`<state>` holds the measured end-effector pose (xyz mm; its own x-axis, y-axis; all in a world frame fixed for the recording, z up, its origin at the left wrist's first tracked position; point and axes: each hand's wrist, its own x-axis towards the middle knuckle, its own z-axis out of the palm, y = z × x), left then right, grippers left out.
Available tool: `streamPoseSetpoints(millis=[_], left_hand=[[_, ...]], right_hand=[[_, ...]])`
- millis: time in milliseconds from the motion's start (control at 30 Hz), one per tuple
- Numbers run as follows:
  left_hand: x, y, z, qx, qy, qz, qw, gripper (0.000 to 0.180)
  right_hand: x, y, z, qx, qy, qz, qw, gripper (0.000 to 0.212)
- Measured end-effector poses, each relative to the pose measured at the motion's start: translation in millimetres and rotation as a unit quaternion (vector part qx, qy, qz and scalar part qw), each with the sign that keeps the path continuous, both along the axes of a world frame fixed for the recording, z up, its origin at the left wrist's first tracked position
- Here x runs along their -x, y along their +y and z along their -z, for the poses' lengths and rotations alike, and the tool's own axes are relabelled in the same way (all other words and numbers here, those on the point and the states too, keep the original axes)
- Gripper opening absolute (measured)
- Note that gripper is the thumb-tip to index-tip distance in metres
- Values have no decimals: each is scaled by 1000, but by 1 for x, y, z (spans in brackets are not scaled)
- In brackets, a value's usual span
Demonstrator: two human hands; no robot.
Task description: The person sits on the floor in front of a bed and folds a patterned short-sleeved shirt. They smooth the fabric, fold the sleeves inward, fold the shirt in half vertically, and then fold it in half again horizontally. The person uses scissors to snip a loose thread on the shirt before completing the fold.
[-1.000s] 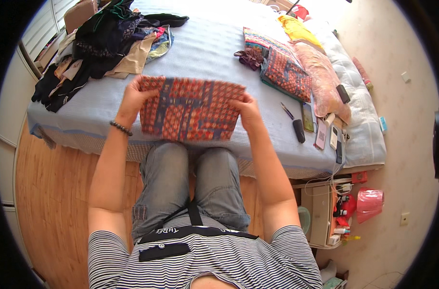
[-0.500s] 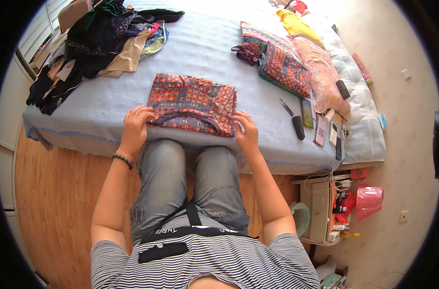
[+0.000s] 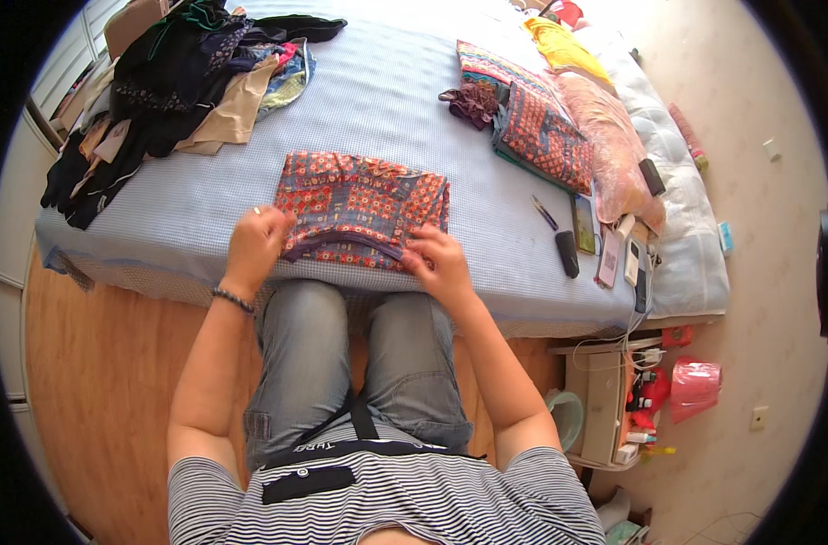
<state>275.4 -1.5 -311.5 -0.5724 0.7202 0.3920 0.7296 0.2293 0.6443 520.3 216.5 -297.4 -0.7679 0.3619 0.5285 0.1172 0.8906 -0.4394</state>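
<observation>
A folded shirt (image 3: 359, 195) with a red, orange and blue pattern lies flat at the near edge of the bed. Its dark curved neckline (image 3: 346, 238) faces me. At the shirt's left edge my left hand (image 3: 256, 240) is closed, its curled fingertips on the fabric. My right hand (image 3: 441, 265) bends over the near right corner, thumb and fingers pinching at the end of the neckline. The fabric between those fingertips is partly hidden.
A heap of dark and beige clothes (image 3: 169, 100) covers the bed's far left. Folded patterned clothes (image 3: 546, 136) and a pink pillow (image 3: 605, 145) lie on the right. Phones (image 3: 608, 257), a pen (image 3: 543, 212) and a black case (image 3: 566, 253) are near the right edge. A drawer unit (image 3: 596, 400) stands beside the bed.
My right hand has moved left from beside the shirt onto its near right corner. My left hand has curled its fingers at the left edge. The folded shirt stays in place.
</observation>
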Motion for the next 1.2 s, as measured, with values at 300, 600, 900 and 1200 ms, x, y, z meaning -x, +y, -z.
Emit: streamPoseSetpoints(millis=[300, 600, 900, 1200], left_hand=[[80, 116, 16, -34, -119, -191, 974, 19], [78, 115, 29, -32, -81, -228, 970, 14], [16, 96, 22, 237, 175, -23, 955, 61], [44, 41, 30, 159, 102, -92, 978, 49]], right_hand=[[87, 92, 21, 82, -79, 312, 943, 19], [87, 87, 30, 55, -30, 329, 942, 20], [82, 24, 28, -90, -176, 167, 966, 71], [40, 34, 38, 10, -222, 214, 951, 68]])
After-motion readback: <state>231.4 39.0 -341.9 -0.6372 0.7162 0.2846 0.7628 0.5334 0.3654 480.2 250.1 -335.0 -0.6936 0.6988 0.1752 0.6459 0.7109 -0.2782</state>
